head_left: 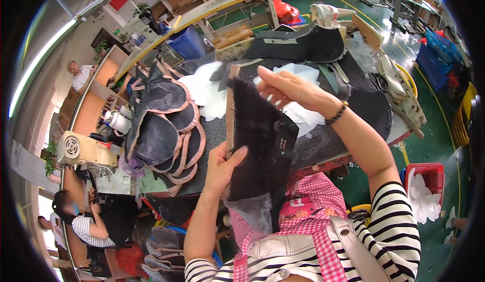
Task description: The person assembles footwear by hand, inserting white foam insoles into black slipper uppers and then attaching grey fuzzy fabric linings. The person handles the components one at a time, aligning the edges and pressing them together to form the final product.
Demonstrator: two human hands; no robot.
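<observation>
Over the front of the bench I hold up a long black fuzzy fabric piece (255, 125) with a tan strip along its left edge. A smooth black part with small pale printing runs down its right side, and a thin greyish film hangs at the bottom. My left hand (222, 168) grips the left edge, thumb on the front face and fingers behind. Beside the upper end, my right hand (298, 91) has its fingers stretched out and apart; whether the fingertips touch the fabric is hard to tell. White petal-shaped sheets (303, 115) lie beneath it.
Dark curved pieces with pink-tan edging (164, 135) are stacked at left, near white sheets (207, 90). Black cut pieces (298, 44) cover the far bench. A sewing machine (83, 149) and a seated person (91, 221) are left; a red bin (427, 181) stands right.
</observation>
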